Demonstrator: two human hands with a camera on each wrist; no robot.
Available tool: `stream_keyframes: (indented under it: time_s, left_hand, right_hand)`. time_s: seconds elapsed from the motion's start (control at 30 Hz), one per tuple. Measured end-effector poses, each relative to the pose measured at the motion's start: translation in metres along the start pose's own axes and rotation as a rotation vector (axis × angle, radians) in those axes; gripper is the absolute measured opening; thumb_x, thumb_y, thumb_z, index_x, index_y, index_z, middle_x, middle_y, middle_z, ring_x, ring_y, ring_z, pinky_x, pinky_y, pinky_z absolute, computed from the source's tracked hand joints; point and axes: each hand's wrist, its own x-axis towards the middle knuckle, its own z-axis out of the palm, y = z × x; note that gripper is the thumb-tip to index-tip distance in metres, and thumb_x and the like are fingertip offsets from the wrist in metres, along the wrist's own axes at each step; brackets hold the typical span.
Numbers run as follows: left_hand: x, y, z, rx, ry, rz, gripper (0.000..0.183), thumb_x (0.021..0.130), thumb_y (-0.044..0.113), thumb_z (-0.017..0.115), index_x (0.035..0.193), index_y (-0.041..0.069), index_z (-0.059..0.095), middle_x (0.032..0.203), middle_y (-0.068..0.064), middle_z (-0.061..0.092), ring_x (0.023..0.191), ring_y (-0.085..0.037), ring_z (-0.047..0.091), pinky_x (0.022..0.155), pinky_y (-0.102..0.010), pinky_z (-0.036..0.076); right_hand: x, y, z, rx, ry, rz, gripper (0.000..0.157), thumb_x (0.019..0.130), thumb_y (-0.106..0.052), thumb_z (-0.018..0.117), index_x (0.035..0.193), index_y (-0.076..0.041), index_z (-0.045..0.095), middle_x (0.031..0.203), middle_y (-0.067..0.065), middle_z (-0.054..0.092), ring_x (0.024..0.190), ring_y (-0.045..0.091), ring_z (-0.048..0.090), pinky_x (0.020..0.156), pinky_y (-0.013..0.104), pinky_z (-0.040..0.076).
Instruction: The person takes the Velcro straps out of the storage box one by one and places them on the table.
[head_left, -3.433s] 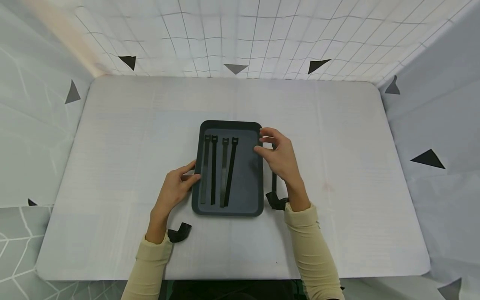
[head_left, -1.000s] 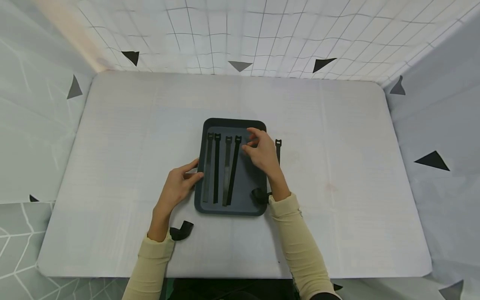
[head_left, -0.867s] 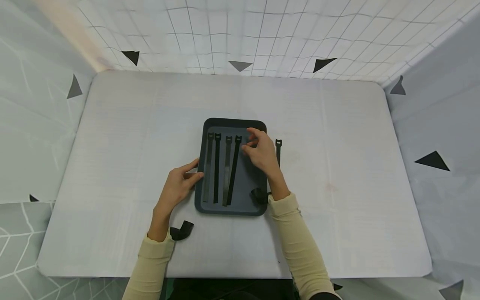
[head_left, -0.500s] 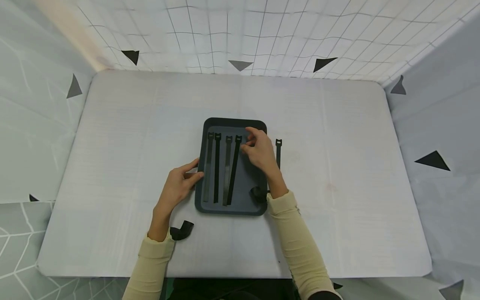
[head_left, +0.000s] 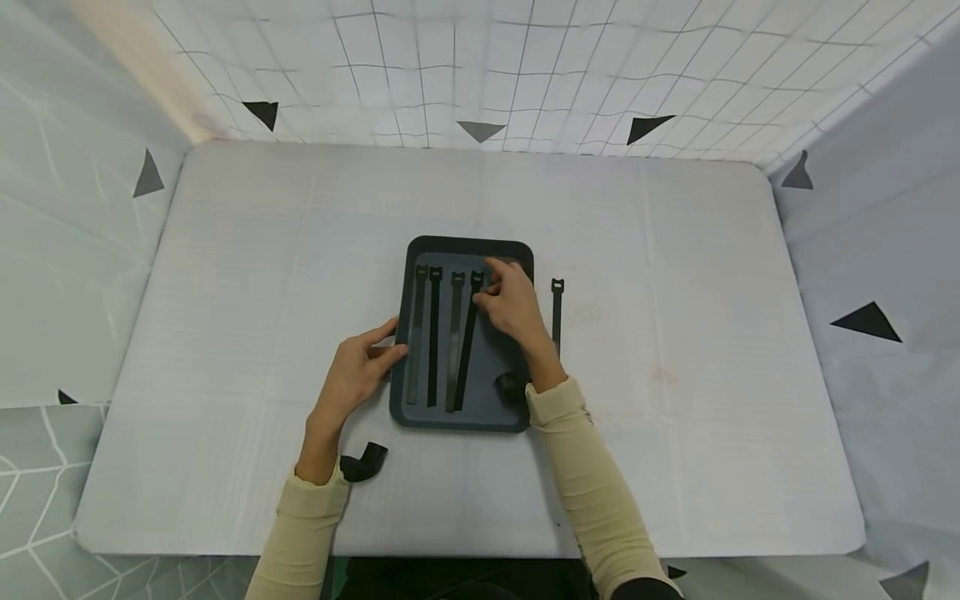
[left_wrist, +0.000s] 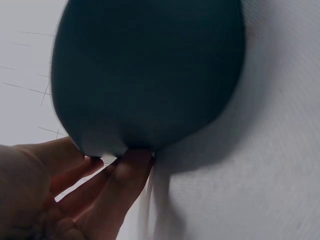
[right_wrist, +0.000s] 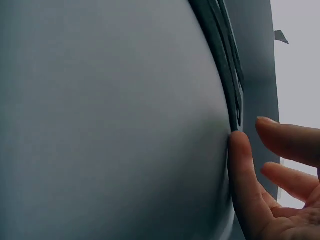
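A dark grey tray (head_left: 480,400) lies mid-table with several black cable straps (head_left: 433,342) lying lengthwise in it, slotted heads at the far end. My left hand (head_left: 352,375) pinches the tray's left edge between thumb and fingers, as the left wrist view also shows. Over the right part of the tray is my right hand (head_left: 513,308), thumb tip by the head of the rightmost strap in the tray (head_left: 465,350). Its fingers are spread apart in the right wrist view, with nothing between them. Another black strap (head_left: 557,312) lies on the table just right of the tray, partly hidden by the right forearm.
The white table (head_left: 712,375) has a gridded white sheet (head_left: 525,75) behind it and pale sheets at both sides. Black wrist-worn camera pieces (head_left: 363,462) stick out beside each wrist.
My right hand has moved left from the tray's right edge to beside the rightmost strap in the tray. The left hand keeps its grip on the left edge. The straps look unmoved.
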Motion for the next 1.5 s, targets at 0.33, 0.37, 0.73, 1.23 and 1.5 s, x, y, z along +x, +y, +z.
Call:
stream_keyframes:
  time_s: [0.33, 0.37, 0.73, 1.23, 1.5]
  left_hand:
    - [-0.002, 0.002, -0.001, -0.002, 0.0, -0.011, 0.054, 0.095, 0.016, 0.069, 0.144, 0.001, 0.05, 0.14, -0.019, 0.052, 0.105, -0.031, 0.067, 0.071, -0.022, 0.051]
    - [-0.002, 0.002, -0.002, -0.003, 0.0, -0.012, 0.054, 0.095, 0.016, 0.069, 0.144, 0.001, 0.05, 0.14, -0.02, 0.053, 0.105, -0.031, 0.067, 0.071, -0.022, 0.051]
    - [-0.001, 0.002, -0.002, -0.007, 0.001, -0.01, 0.054, 0.095, 0.014, 0.069, 0.143, 0.001, 0.05, 0.138, -0.022, 0.054, 0.105, -0.032, 0.067, 0.071, -0.02, 0.051]
    - [0.0, -0.001, 0.0, -0.014, -0.001, 0.003, 0.054, 0.095, 0.016, 0.068, 0.144, 0.001, 0.05, 0.138, -0.021, 0.054, 0.104, -0.032, 0.067, 0.07, -0.02, 0.051]
    - [0.001, 0.0, 0.0, -0.018, -0.004, 0.004, 0.054, 0.095, 0.016, 0.069, 0.143, 0.001, 0.05, 0.139, -0.021, 0.053, 0.105, -0.032, 0.067, 0.072, -0.024, 0.052]
  right_hand:
    - [0.007, 0.0, 0.008, -0.062, -0.001, 0.018, 0.06, 0.091, -0.009, 0.072, 0.145, 0.001, 0.047, 0.114, 0.018, 0.052, 0.091, 0.025, 0.059, 0.077, 0.039, 0.048]
    - [0.008, 0.0, 0.009, -0.08, -0.001, 0.017, 0.059, 0.091, -0.01, 0.072, 0.144, 0.002, 0.048, 0.115, 0.019, 0.052, 0.092, 0.025, 0.059, 0.078, 0.039, 0.048]
    - [0.01, 0.0, 0.01, -0.087, 0.017, -0.014, 0.039, 0.088, -0.006, 0.075, 0.124, 0.0, 0.06, 0.114, 0.018, 0.051, 0.091, 0.028, 0.058, 0.079, 0.041, 0.047]
    - [0.008, 0.003, 0.012, -0.091, 0.068, -0.15, 0.028, 0.091, 0.001, 0.068, 0.114, -0.004, 0.053, 0.091, 0.01, 0.058, 0.08, 0.027, 0.062, 0.068, 0.042, 0.048]
    - [0.004, 0.0, 0.009, -0.058, 0.074, -0.124, 0.027, 0.093, -0.001, 0.067, 0.118, -0.004, 0.056, 0.091, 0.009, 0.06, 0.078, 0.025, 0.061, 0.066, 0.04, 0.047]
